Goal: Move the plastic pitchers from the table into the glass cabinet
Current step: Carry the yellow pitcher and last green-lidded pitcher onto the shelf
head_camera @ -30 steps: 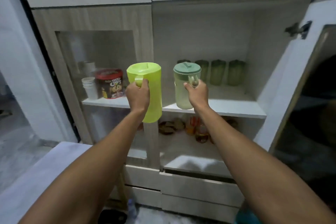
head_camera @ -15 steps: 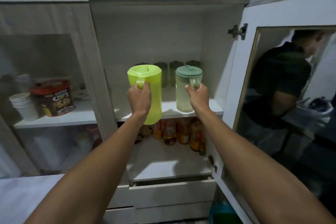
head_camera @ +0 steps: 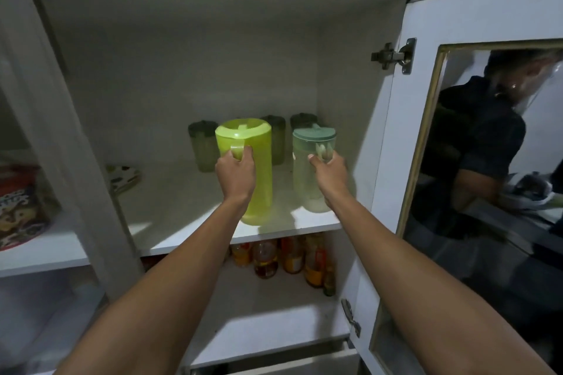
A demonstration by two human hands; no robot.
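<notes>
In the head view, the left hand (head_camera: 236, 175) is wrapped around the handle of a tall, smooth lime-green plastic pitcher (head_camera: 254, 173), whose base sits near the front edge of the white cabinet shelf (head_camera: 170, 222). The right hand (head_camera: 330, 175) grips the handle of a frosted translucent pitcher (head_camera: 307, 179) with a dull green lid, just beside it. Dim green cylindrical containers (head_camera: 202, 146) stand behind.

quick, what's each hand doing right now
Left hand: closed on the lime pitcher handle.
Right hand: closed on the clear pitcher handle.
</notes>
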